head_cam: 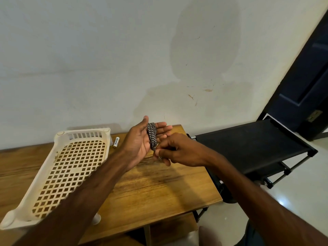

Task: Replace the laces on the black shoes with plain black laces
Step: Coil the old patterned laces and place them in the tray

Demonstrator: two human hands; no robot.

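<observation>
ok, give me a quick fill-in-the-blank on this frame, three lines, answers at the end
1. The lace lying on the left hand is patterned black and ____.
2. The right hand pinches the ____ end of the lace.
3. Between the white basket and the left hand, a ____ lies on the wooden table.

Missing words: white; lower; battery

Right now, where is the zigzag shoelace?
In the head view, middle of the picture: the black-and-white shoelace lies bundled on the open left hand, above the wooden table, and the right hand pinches its lower end.
</observation>
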